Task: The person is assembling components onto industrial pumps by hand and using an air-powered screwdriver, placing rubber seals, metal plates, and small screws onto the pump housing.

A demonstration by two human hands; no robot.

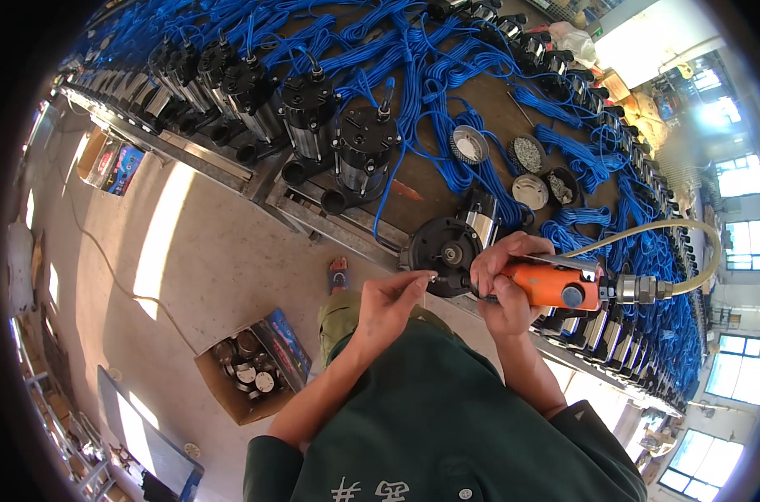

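In the head view, the person's left hand (388, 311) has thumb and forefinger pinched together, with almost no gap, on a small metallic piece (432, 278) too tiny to identify. The pinch sits at the near left edge of a black, round, disc-shaped pump end (428, 244), which lies on its side with its round face toward the person and a ringed metal hub (452, 253) at its centre. The right hand (507, 284) is just right of the pump end, fingers curled firmly around an orange cylindrical power tool (555, 286); whether the tool's tip touches the pump end cannot be told. From the tool's rear, a pale yellowish hose (713, 243) loops farther right of the pump end. Behind the pump end runs its shiny steel cylindrical body (481, 214), resting on the brown worktable (413, 201). Beyond and right of the pump end stand round metal bowls (526, 155), some holding small pieces. Beyond and left of it, black-and-steel upright pumps (367, 155) line the table edge. Bundled bright blue cables (409, 84) spread farther beyond it. Well below and left of it, a brown cardboard box (246, 410) holds round parts (264, 381).
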